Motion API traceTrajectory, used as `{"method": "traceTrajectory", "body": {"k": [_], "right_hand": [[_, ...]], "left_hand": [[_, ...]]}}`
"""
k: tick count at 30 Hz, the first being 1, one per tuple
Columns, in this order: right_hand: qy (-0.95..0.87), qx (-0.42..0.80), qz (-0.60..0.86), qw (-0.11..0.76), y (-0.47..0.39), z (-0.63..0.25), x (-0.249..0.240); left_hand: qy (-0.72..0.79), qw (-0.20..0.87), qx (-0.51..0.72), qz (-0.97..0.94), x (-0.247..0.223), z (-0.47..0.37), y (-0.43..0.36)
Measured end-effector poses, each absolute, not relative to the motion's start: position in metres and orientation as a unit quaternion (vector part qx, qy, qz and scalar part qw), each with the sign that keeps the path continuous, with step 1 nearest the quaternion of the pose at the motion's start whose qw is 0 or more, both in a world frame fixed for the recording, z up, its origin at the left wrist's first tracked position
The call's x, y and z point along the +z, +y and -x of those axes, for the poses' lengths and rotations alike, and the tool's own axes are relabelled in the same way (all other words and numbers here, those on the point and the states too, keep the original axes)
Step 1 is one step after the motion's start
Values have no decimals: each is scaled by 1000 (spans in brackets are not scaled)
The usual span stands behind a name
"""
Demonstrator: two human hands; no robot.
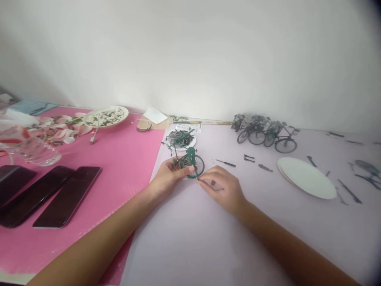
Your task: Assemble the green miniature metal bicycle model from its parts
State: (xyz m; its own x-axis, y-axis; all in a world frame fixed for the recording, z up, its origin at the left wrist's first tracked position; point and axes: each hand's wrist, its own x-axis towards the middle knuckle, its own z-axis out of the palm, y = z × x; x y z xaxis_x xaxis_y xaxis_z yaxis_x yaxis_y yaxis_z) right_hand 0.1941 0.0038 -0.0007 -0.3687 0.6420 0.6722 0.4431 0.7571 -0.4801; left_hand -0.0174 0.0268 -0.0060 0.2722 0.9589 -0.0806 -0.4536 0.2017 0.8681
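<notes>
A small green model bicycle (192, 157) is held up off the table, with one spoked wheel towards me. My left hand (172, 173) is closed on it, the thumb lying across the wheel and frame. My right hand (222, 184) pinches at the lower edge of the same wheel, thumb and forefinger pressed together; whatever tiny part may be between the fingertips is too small to make out. Behind the bicycle stands a white plate (193, 143) heaped with dark wheels and parts. A thin screwdriver (228, 163) lies just right of my hands.
Several assembled model bicycles (264, 133) stand by the wall. White oval plates (309, 178) and loose dark parts (349, 191) lie at the right. On the pink cover (119, 174) at left are dark phones (68, 196), a clear plastic bottle (38, 151) and a filled dish (126, 115).
</notes>
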Motion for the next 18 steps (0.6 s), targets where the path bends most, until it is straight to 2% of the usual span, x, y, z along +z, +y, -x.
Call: {"method": "traceTrajectory", "body": {"k": [4, 9, 13, 18], "right_hand": [[-849, 71, 340, 397, 15, -213, 8], [-797, -24, 509, 326, 37, -243, 7], [-801, -4, 541, 258, 45, -252, -1], [-794, 20, 564, 227, 42, -249, -2]], "left_hand": [[363, 672, 516, -387, -9, 19, 30], [393, 649, 525, -386, -11, 20, 32], [401, 645, 527, -381, -10, 19, 31], [403, 646, 520, -387, -10, 18, 31]]}}
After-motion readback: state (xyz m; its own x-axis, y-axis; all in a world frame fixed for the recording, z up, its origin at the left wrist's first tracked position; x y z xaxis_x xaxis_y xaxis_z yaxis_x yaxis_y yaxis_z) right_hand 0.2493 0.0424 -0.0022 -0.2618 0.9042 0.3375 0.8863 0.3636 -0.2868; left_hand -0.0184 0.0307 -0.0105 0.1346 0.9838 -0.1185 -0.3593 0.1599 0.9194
